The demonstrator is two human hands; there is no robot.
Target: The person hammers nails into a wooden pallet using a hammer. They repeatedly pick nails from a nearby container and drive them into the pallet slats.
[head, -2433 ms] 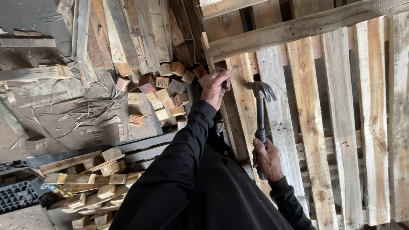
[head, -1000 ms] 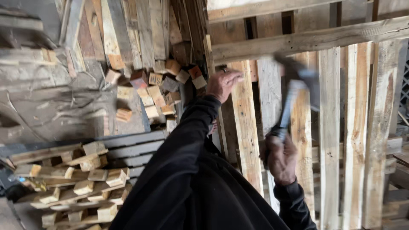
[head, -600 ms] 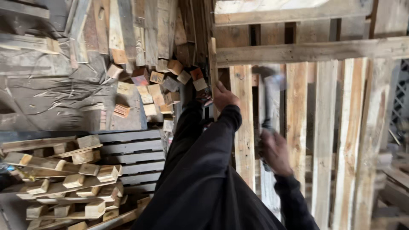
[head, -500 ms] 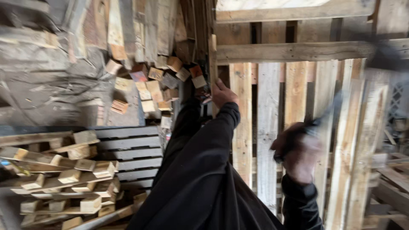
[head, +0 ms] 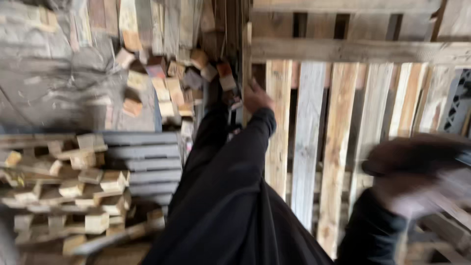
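A wooden pallet (head: 306, 122) stands on edge in front of me, its pale slats running up and down under a cross board (head: 343, 49). My left hand (head: 257, 95), at the end of a black sleeve, grips the pallet's left edge near the top. My right hand (head: 417, 172) is low on the right, heavily blurred by motion, closed in a fist around a hammer's dark handle (head: 463, 158), which runs out of the right edge. The hammer's head is out of view.
Short wood blocks and offcuts lie heaped at the lower left (head: 73, 181). Grey slats (head: 142, 157) sit beside them. More blocks (head: 167, 83) are piled at the top beside a grey sheet (head: 59, 93). A dark lattice panel (head: 458, 108) shows at the right.
My right hand has swung the hammer from in front of the slats down and out to the right. My left hand has stayed on the pallet's edge. The view has shifted right.
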